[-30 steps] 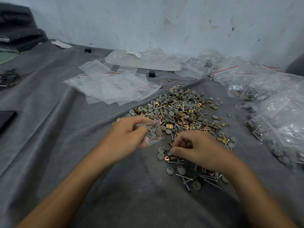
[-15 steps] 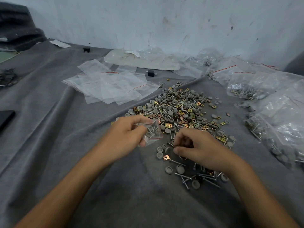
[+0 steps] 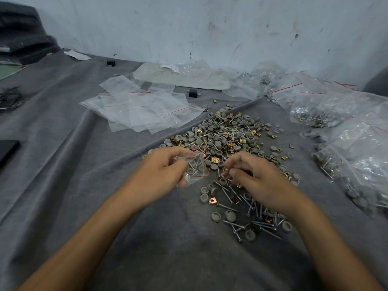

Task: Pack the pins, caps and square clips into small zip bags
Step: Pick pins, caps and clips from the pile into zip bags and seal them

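Empty zip bags (image 3: 142, 110) spread at 10 o'clock of parts heap (image 3: 228, 137). Small zip bag (image 3: 198, 172), holding pins (image 3: 193, 164) and caps (image 3: 190, 171), pinched by left hand (image 3: 161, 175); square clip (image 3: 225, 174) pinched by right hand (image 3: 255, 178).

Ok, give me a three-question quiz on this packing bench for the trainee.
1. True or false: the left hand holds a small zip bag with pins and caps already inside.
2. The empty zip bags lie: A) beyond the loose pile, to its left; B) in the person's lap; C) stacked on the pile.
3. Fill in: the right hand pinches a copper-coloured square ____.
Key: 1 true; 2 A; 3 clip.
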